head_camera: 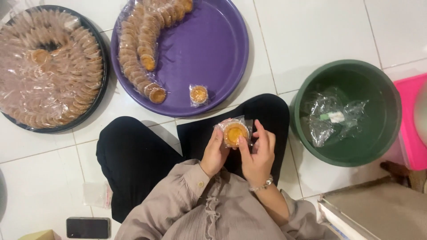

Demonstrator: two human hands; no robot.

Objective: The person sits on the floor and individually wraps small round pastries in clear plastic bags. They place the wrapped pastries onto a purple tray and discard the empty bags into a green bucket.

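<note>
Over my lap, both hands hold one small round golden tart [234, 132] in a clear plastic wrapper. My left hand [214, 154] grips its left edge. My right hand [258, 155], with a bead bracelet at the wrist, pinches the wrapper's right side, thumb on the tart's lower edge. A purple round tray [209, 53] lies on the floor ahead, with a curved row of wrapped tarts [138, 53] and one single wrapped tart [198, 94] near its front rim. To the far left, a black round tray [101, 89] is packed with several wrapped tarts.
A green bucket [347, 153] with crumpled clear plastic inside stands to the right, with a pink container [411, 124] beyond it. A cardboard box [378, 213] is at lower right. A dark phone [88, 227] and a small plastic bag [97, 194] lie on the white tile floor at lower left.
</note>
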